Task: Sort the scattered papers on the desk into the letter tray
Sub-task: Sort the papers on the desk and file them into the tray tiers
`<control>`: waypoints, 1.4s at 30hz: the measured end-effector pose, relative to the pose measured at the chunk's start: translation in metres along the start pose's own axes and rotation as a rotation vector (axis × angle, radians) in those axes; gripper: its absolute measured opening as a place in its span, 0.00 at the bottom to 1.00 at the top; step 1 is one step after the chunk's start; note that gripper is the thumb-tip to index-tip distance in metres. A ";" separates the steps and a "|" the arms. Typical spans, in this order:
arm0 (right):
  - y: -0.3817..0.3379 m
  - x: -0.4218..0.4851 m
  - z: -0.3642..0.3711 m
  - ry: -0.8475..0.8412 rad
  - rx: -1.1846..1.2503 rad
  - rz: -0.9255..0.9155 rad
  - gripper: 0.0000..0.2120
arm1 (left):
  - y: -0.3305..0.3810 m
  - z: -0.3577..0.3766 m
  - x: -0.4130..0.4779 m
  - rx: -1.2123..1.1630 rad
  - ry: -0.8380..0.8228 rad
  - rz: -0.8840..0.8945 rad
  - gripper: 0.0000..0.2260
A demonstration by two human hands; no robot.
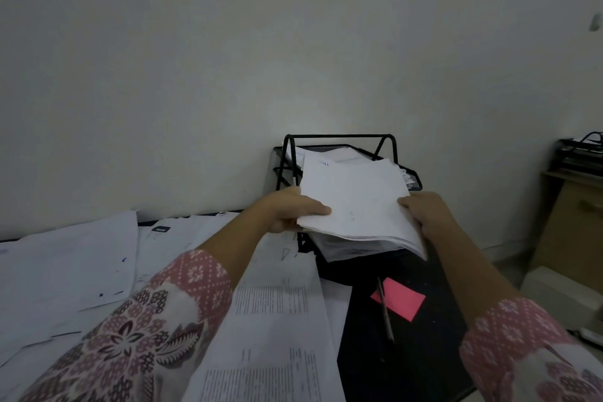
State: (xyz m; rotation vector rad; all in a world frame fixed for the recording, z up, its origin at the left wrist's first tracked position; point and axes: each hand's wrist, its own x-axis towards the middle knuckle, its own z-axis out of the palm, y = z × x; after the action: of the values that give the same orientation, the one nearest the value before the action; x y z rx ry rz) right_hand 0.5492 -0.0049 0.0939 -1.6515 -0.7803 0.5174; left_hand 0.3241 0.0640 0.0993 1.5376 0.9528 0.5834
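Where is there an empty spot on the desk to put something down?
The dark desk is bare in front of the letter tray, around the pink note and pen. The left side is crowded with scattered papers. Both hands hold a paper stack at the tray.

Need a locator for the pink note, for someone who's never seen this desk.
Start at the black wire letter tray against the wall, then come toward the camera along the bare dark desk on its right side. The pink note lies flat there, a pen across its left edge; it is the only coloured paper.
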 end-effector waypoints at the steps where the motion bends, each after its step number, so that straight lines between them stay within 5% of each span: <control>1: -0.003 0.003 -0.001 -0.008 0.009 0.014 0.16 | 0.002 0.000 0.000 0.008 -0.009 -0.007 0.21; 5: -0.009 0.014 -0.009 -0.054 0.111 0.114 0.16 | 0.015 0.003 0.013 -0.097 0.111 0.027 0.22; 9: -0.013 0.017 -0.009 -0.131 0.349 0.147 0.05 | 0.025 0.010 0.030 -0.192 0.222 0.061 0.24; 15: -0.007 0.038 0.009 -0.063 0.604 0.171 0.07 | 0.026 0.022 0.056 -0.165 0.366 0.102 0.30; 22: -0.018 0.069 0.022 0.050 0.327 0.063 0.11 | 0.021 0.019 0.064 0.140 0.495 0.389 0.30; 29: -0.030 0.104 0.042 0.178 -0.088 -0.133 0.22 | -0.001 0.019 0.075 0.669 0.507 0.649 0.14; 42: -0.019 0.112 0.054 0.231 -0.592 -0.175 0.25 | -0.015 0.023 0.081 1.140 0.507 0.569 0.19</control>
State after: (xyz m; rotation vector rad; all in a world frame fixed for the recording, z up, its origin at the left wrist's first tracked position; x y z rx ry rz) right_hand 0.5833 0.1156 0.1085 -2.1101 -0.9484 -0.0448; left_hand 0.3827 0.1182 0.0684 2.8189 1.3381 0.9316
